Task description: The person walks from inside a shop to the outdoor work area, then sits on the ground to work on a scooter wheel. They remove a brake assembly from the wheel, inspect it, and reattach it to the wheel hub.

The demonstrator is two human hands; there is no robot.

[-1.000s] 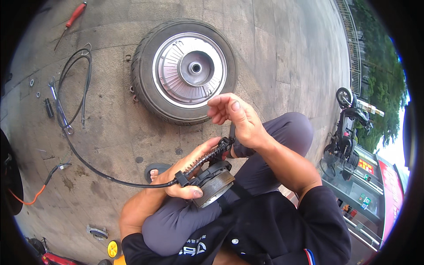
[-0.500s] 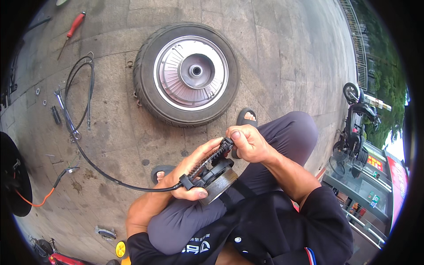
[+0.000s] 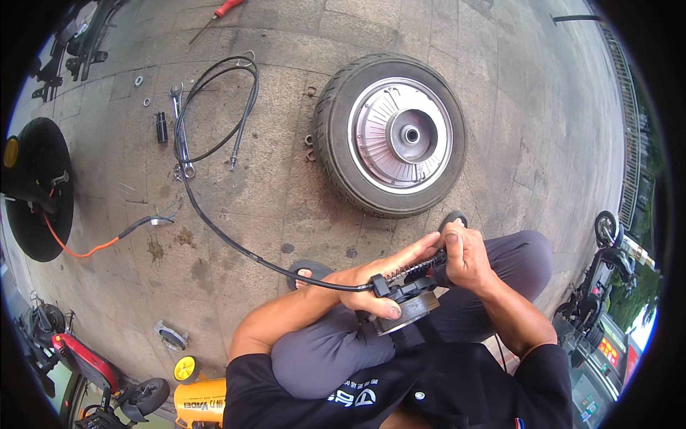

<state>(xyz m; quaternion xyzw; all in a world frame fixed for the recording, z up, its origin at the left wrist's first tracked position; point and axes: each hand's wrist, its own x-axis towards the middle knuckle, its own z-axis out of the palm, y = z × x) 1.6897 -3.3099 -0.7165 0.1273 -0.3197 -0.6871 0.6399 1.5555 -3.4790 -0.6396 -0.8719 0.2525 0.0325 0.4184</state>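
Both my hands hold a drum brake assembly (image 3: 410, 313) above my lap, a dark mechanism with a grey metal ring. My left hand (image 3: 361, 286) is closed round its left side, thumb against the ring and fingers behind. A black brake cable (image 3: 250, 255) enters at that hand, and a coil spring (image 3: 409, 271) runs from there toward my right hand (image 3: 464, 261). That hand's fingers are closed on the spring's far end, thumb raised on top; they hide the part they grip. Beyond my feet lies a wheel (image 3: 371, 139) with a silver hub and black tyre.
The cable loops over the paving beside a combination wrench (image 3: 181, 136), a black socket (image 3: 161, 127) and a red screwdriver (image 3: 227, 8). Far left is a black wheel (image 3: 60, 214) with an orange cable (image 3: 86, 253). A yellow machine (image 3: 204, 400) and red scooter (image 3: 86, 362) stand lower left.
My view has turned left, so wheel, tools and hands appear further right. The brake assembly stays in both hands. My right hand's grip at the spring end has shifted slightly, its thumb now more upright.
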